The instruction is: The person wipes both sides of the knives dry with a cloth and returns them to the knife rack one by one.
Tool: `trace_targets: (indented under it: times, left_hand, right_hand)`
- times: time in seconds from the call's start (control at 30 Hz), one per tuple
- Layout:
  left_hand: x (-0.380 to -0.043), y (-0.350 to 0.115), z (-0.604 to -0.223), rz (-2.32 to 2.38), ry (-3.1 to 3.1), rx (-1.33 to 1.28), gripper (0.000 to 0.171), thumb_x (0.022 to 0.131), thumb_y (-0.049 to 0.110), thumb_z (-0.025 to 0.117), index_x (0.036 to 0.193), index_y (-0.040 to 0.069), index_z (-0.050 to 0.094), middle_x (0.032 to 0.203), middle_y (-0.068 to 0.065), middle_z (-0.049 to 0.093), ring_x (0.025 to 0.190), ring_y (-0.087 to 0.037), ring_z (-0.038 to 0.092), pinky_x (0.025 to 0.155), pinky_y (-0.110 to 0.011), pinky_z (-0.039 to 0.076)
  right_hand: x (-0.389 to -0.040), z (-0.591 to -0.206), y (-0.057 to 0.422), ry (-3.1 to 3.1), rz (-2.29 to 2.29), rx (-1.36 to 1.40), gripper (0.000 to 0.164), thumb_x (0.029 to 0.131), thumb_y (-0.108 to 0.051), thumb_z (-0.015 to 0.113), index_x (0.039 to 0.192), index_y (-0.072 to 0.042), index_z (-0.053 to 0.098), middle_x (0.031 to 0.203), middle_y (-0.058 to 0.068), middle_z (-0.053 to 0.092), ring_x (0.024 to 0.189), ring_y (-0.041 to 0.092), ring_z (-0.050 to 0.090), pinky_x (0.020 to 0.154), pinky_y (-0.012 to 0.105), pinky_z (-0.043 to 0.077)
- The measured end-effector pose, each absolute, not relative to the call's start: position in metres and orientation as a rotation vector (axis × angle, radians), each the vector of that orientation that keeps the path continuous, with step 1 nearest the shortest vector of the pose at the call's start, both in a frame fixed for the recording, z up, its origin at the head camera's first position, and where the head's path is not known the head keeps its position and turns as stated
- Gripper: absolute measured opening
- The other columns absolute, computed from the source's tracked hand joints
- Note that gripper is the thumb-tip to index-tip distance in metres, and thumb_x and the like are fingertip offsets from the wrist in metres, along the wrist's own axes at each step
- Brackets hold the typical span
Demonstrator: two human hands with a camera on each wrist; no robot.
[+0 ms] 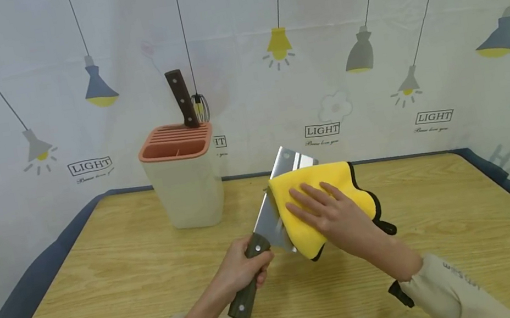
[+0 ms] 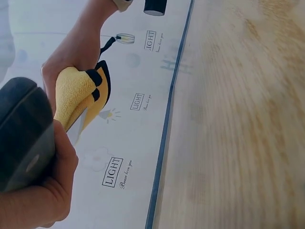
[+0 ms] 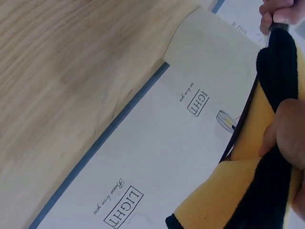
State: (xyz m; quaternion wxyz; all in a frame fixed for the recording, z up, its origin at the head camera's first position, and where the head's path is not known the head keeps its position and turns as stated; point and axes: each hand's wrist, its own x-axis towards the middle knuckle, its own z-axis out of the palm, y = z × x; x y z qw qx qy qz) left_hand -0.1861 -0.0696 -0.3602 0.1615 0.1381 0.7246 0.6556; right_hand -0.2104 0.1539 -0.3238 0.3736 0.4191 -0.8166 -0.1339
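Observation:
My left hand grips the dark handle of a cleaver held up over the table, its broad steel blade slanting away to the upper right. A yellow cloth with black edging covers much of the blade. On top of the cloth lies my right hand, fingers spread across the blade's face. In the right wrist view its thumb is on the other side of the folded cloth, so the hand pinches cloth and blade together. The left wrist view shows the cloth folded around the blade's edge. Part of the blade is hidden.
A knife holder with a whitish body and an orange slotted top stands at the back left of the wooden table. One dark-handled knife stands in it. A printed backdrop rises behind the table.

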Motion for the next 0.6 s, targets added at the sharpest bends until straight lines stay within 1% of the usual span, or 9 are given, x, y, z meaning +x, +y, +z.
trace_targets:
  times: [0.17,0.33,0.47,0.6]
  left_hand:
    - [-0.186,-0.069,-0.36,1.876,2.061,0.409,0.01,0.085,0.005,0.052,0.082,0.001,0.044,0.053,-0.001,0.045,0.04,-0.008,0.041,0.039,-0.022,0.037]
    - [-0.186,-0.068,-0.359,1.879,2.063,0.41,0.009,0.084,0.006,0.052,0.083,0.001,0.044,0.053,-0.001,0.045,0.04,-0.008,0.041,0.039,-0.022,0.037]
    - [-0.187,-0.067,-0.359,1.883,2.059,0.394,0.009,0.083,0.005,0.052,0.086,-0.001,0.045,0.053,-0.001,0.045,0.04,-0.008,0.041,0.039,-0.022,0.037]
    - [-0.188,-0.068,-0.359,1.88,2.054,0.39,0.01,0.084,0.004,0.05,0.09,-0.001,0.044,0.054,-0.002,0.045,0.041,-0.008,0.041,0.04,-0.021,0.037]
  right_hand:
    - [-0.206,-0.325,0.148,-2.074,-0.346,1.11,0.06,0.064,0.0,0.076,0.119,-0.012,0.057,0.125,0.008,0.051,0.116,0.027,0.046,0.092,0.043,0.04]
    - [-0.202,-0.326,0.143,-2.045,-0.341,1.159,0.059,0.063,0.001,0.075,0.119,-0.012,0.057,0.126,0.009,0.051,0.116,0.027,0.047,0.092,0.043,0.04]
    - [-0.2,-0.327,0.14,-1.999,-0.359,1.209,0.058,0.064,-0.002,0.073,0.118,-0.012,0.057,0.126,0.009,0.05,0.116,0.026,0.047,0.092,0.043,0.04]
    - [-0.199,-0.328,0.137,-1.957,-0.374,1.252,0.059,0.064,-0.005,0.075,0.119,-0.013,0.056,0.127,0.009,0.049,0.116,0.025,0.047,0.092,0.042,0.04]
